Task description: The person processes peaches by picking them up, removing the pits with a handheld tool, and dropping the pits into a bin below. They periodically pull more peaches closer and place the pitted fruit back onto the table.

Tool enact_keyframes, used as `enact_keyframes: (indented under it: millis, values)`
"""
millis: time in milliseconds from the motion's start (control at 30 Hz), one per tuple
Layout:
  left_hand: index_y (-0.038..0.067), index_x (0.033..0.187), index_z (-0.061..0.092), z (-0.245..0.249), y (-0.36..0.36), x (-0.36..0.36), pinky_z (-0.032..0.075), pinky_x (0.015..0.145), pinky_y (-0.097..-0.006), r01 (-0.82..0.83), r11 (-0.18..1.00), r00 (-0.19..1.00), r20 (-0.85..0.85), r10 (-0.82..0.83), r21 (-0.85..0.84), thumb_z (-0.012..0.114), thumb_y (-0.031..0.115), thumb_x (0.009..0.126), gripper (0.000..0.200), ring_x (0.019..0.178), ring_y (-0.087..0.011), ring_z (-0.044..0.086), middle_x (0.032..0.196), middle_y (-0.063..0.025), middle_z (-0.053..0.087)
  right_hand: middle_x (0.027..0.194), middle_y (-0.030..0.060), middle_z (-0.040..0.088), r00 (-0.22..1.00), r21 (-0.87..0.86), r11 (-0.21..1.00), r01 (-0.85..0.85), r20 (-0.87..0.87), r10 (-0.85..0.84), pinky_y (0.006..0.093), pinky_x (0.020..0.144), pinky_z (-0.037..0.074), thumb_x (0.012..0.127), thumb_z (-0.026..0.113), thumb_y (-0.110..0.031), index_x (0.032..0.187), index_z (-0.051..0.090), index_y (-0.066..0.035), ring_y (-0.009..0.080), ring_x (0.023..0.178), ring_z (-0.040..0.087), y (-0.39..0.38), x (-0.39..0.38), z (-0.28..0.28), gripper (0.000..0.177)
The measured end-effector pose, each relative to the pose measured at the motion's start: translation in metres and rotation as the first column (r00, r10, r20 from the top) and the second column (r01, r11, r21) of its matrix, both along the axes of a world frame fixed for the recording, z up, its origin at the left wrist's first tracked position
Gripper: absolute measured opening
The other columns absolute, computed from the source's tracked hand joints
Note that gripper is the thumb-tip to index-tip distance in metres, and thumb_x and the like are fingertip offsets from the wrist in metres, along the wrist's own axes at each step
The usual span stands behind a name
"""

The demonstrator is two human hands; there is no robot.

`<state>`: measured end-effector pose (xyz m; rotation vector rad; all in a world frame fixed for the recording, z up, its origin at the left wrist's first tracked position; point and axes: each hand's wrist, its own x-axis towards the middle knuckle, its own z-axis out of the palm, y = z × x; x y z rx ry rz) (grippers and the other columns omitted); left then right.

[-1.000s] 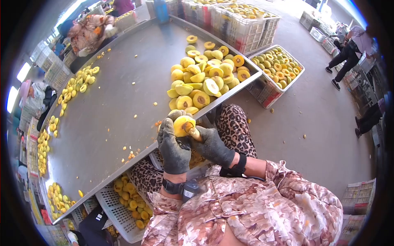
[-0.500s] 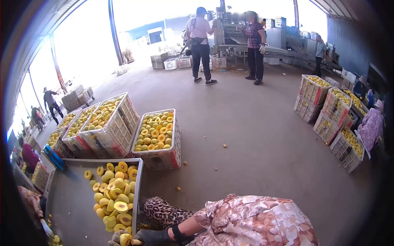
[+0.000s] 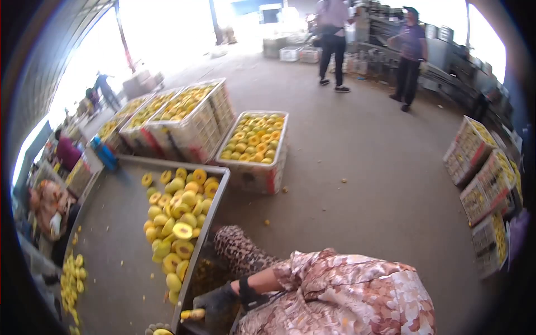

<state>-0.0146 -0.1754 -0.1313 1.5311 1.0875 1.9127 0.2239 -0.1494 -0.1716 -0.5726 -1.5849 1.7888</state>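
Open-sided work hall, daylit, seen beyond and around the grip (image 3: 215, 304).
Floor (image 3: 346, 167): grey, smooth, lightly littered, beyond and right of the grip. Table (image 3: 123, 223): metal, broad, raised rim, left of and beyond the grip. Roofing (image 3: 67, 50): ribbed, far beyond and left. Posts, two: one reddish (image 3: 124, 42), one dark (image 3: 215, 22), both far beyond. Machinery (image 3: 446, 64): grey, far beyond and right, partly blurred. Stacked crates (image 3: 469, 148): slatted, well right. Light: strong, white, through the openings (image 3: 162, 33) far beyond; outside detail largely washed out.
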Motion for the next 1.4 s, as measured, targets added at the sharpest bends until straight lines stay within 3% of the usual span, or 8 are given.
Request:
enact_keyframes:
  millis: [33, 67, 133, 267, 567, 733, 933, 1400]
  values:
    - [-0.004, 0.12, 0.062, -0.008, -0.012, -0.046, 0.049, 0.086, -0.0375, -0.106, 0.987, 0.994, -0.044, 0.102, -0.117, 0.052, 0.034, 0.106, 0.042, 0.094, -0.0252, 0.062, 0.105, -0.0136, 0.065, 0.07, 0.0065, 0.067, 0.998, -0.118, 0.991, -0.065, 0.012, 0.067, 0.0362, 0.06, 0.048, 0.078, 0.076, -0.013, 0.083, 0.07, -0.003, 0.0161, 0.065, 0.06, -0.001, -0.009, -0.011, 0.013]
    - [-0.007, 0.124, 0.061, -0.022, -0.029, -0.1, 0.046, 0.098, -0.039, -0.231, 0.946, 0.972, -0.09, 0.216, -0.228, 0.047, 0.033, 0.108, 0.046, 0.106, -0.027, 0.061, 0.116, -0.0164, 0.065, 0.069, 0.014, 0.068, 0.864, 0.487, 0.869, -0.089, 0.471, -0.176, 0.0395, 0.058, 0.05, 0.078, 0.076, -0.018, 0.079, 0.072, -0.005, 0.0264, 0.064, 0.067, 0.011, 0.0, -0.027, 0.014]
    - [-0.011, 0.122, 0.066, -0.055, -0.075, -0.207, 0.04, 0.113, -0.0406, -0.656, 0.755, 0.527, -0.725, 0.443, -0.015, 0.047, 0.025, 0.107, 0.044, 0.12, -0.0273, 0.06, 0.128, -0.0188, 0.068, 0.073, 0.0158, 0.07, 0.43, 0.629, 0.722, -0.29, 0.759, -0.489, 0.0484, 0.06, 0.055, 0.085, 0.071, -0.031, 0.082, 0.075, -0.008, 0.0353, 0.071, 0.072, 0.004, 0.012, -0.027, 0.023]
    - [-0.007, 0.126, 0.067, -0.05, -0.034, -0.207, 0.041, 0.112, -0.0391, -0.377, 0.874, 0.926, -0.114, 0.359, -0.308, 0.057, 0.028, 0.104, 0.042, 0.127, -0.0243, 0.058, 0.134, -0.0162, 0.066, 0.075, 0.0189, 0.068, 0.688, 0.521, 0.853, 0.03, 0.608, -0.395, 0.0485, 0.068, 0.054, 0.085, 0.07, -0.025, 0.081, 0.073, -0.006, 0.0403, 0.076, 0.069, 0.007, 0.001, -0.038, 0.019]
    - [-0.002, 0.103, 0.069, -0.105, 0.164, 0.031, 0.052, 0.077, -0.0512, -0.007, 0.946, 0.538, -0.798, -0.27, -0.325, 0.08, 0.031, 0.085, 0.04, 0.089, -0.0426, 0.068, 0.097, -0.0271, 0.07, 0.081, 0.0203, 0.07, 0.593, 0.504, 0.862, 0.058, 0.677, -0.436, 0.0477, 0.072, 0.053, 0.097, 0.066, -0.033, 0.087, 0.073, -0.004, 0.0396, 0.079, 0.069, -0.029, 0.052, -0.01, 0.031]
    - [0.0, 0.124, 0.065, -0.042, 0.147, 0.023, 0.059, 0.083, -0.0394, 0.442, 0.701, 0.886, 0.15, -0.439, -0.56, 0.078, 0.026, 0.089, 0.046, 0.093, -0.0251, 0.071, 0.11, -0.0157, 0.073, 0.082, 0.0219, 0.07, 0.708, 0.372, 0.838, 0.4, 0.455, -0.54, 0.0458, 0.073, 0.052, 0.095, 0.066, -0.03, 0.091, 0.07, 0.001, 0.0357, 0.076, 0.068, -0.036, 0.066, 0.027, 0.032]
    - [0.0, 0.131, 0.062, 0.037, 0.04, 0.02, 0.062, 0.082, -0.0289, 0.572, 0.71, 0.772, 0.561, -0.298, -0.41, 0.042, 0.054, 0.108, 0.062, 0.095, -0.0192, 0.073, 0.112, -0.0117, 0.073, 0.08, 0.0053, 0.066, 0.89, 0.131, 0.912, 0.388, 0.203, -0.407, 0.0326, 0.069, 0.05, 0.091, 0.07, -0.011, 0.108, 0.068, 0.001, 0.0077, 0.075, 0.054, -0.027, 0.019, 0.051, 0.021]
    - [-0.006, 0.121, 0.067, 0.015, 0.003, 0.026, 0.055, 0.096, -0.0367, 0.544, 0.784, 0.806, 0.447, -0.389, -0.298, 0.036, 0.05, 0.111, 0.065, 0.103, -0.025, 0.07, 0.11, -0.0172, 0.073, 0.084, 0.0192, 0.069, 0.889, 0.399, 0.893, 0.205, 0.306, -0.341, 0.037, 0.072, 0.053, 0.089, 0.068, -0.007, 0.105, 0.067, 0.001, 0.0199, 0.074, 0.067, -0.026, -0.03, 0.061, 0.018]
